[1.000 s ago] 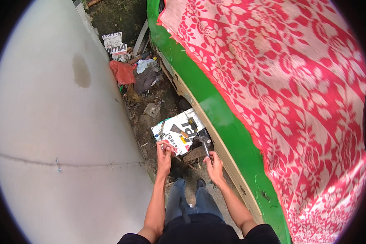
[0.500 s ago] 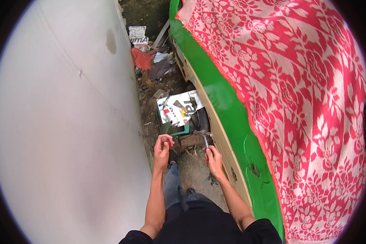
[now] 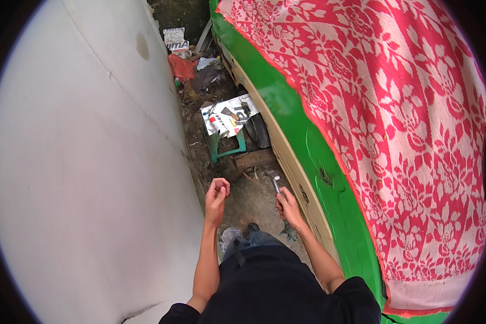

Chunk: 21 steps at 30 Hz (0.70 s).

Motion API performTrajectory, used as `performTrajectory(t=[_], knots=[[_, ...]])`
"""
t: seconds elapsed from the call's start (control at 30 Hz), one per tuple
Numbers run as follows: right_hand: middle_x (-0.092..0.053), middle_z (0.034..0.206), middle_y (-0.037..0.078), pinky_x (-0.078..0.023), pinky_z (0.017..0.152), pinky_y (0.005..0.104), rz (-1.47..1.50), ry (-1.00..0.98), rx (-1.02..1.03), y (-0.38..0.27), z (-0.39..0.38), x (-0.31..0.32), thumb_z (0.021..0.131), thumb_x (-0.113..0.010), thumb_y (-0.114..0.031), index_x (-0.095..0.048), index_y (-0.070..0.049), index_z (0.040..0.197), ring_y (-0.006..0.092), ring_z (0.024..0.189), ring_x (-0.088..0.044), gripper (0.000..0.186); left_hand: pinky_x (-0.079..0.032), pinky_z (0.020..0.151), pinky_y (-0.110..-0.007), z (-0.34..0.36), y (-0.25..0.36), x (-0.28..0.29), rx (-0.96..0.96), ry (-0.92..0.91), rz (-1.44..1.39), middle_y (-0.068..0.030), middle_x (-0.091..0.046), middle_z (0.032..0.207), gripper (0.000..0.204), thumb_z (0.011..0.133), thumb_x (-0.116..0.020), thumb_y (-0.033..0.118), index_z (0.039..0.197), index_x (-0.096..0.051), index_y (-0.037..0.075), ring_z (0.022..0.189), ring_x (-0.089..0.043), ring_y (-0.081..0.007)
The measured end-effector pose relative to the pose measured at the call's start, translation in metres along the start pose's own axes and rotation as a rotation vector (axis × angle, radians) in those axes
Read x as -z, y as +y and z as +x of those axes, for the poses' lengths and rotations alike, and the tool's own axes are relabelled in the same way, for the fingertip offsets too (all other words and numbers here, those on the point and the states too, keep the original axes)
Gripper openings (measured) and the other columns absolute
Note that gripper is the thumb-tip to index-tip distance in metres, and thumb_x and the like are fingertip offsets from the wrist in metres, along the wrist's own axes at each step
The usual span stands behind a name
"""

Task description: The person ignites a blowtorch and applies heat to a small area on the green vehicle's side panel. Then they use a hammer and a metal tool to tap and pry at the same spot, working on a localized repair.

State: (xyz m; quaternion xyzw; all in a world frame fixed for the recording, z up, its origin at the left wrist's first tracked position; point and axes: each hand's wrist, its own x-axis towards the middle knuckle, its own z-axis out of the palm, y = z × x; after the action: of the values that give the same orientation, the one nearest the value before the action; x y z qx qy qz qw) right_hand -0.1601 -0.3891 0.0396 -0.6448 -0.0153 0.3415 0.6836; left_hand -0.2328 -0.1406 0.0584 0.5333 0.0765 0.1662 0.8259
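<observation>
Red-and-white flowered cloth (image 3: pixel 394 124) fills the right half of the frame, draped over a green vehicle body (image 3: pixel 308 146) with a cream side panel below it. A pale wall (image 3: pixel 75 162) takes the whole left side, leaving a narrow dirt strip down the centre.

Just below centre, the right hand (image 3: pixel 288 207) is closed around the lower end of a slim metal tool (image 3: pixel 276 185), whose tip points up toward the cream panel. The left hand (image 3: pixel 217 195) sits beside it, left of centre, fingers curled loosely inward with the tips pinched together; whether they hold something small cannot be told.

Compared with 1 second ago, both hands have come away from the printed white board (image 3: pixel 228 116) lying on a green stool (image 3: pixel 224 146). That board now sits well apart, above centre, with a couple of tools resting on it, next to a dark tyre (image 3: pixel 258 129). The person has risen and drawn back, so the tool appears freshly picked up rather than in use. Rags and litter (image 3: pixel 186 65) crowd the top centre.
</observation>
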Motion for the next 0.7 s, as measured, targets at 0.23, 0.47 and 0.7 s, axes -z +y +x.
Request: performTrajectory(t=[0.23, 0.47, 0.7], knots=[[-0.037, 0.062, -0.006, -0.021, 0.041, 0.0239, 0.111, 0.027, 0.052, 0.000, -0.036, 0.012, 0.110, -0.043, -0.027, -0.052, -0.010, 0.106, 0.0046, 0.045, -0.026, 0.019, -0.033, 0.079, -0.027, -0.031, -0.002, -0.033, -0.040, -0.123, 0.057, -0.0006, -0.046, 0.093, 0.038, 0.105, -0.052, 0.042, 0.114, -0.053, 0.005, 0.086, -0.041, -0.0125], [-0.035, 0.061, -0.006, -0.022, 0.041, 0.0236, 0.060, 0.096, 0.049, 0.005, -0.097, 0.034, 0.110, -0.042, -0.031, -0.057, -0.007, 0.103, 0.0035, 0.046, -0.027, 0.029, -0.034, 0.076, -0.022, -0.070, -0.018, -0.086, 0.012, -0.129, 0.058, 0.0029, -0.045, 0.091, 0.020, 0.099, -0.065, 0.014, 0.115, -0.055, 0.007, 0.083, -0.040, -0.0076], [-0.035, 0.060, -0.007, -0.023, 0.041, 0.0223, 0.091, 0.156, 0.125, 0.009, -0.143, 0.091, 0.110, -0.042, -0.031, -0.058, -0.006, 0.101, 0.0029, 0.046, -0.028, 0.031, -0.032, 0.066, -0.022, -0.079, -0.051, -0.151, 0.053, -0.148, 0.130, 0.0066, -0.044, 0.079, 0.014, 0.092, -0.069, 0.000, 0.099, -0.059, 0.006, 0.072, -0.037, -0.0038]])
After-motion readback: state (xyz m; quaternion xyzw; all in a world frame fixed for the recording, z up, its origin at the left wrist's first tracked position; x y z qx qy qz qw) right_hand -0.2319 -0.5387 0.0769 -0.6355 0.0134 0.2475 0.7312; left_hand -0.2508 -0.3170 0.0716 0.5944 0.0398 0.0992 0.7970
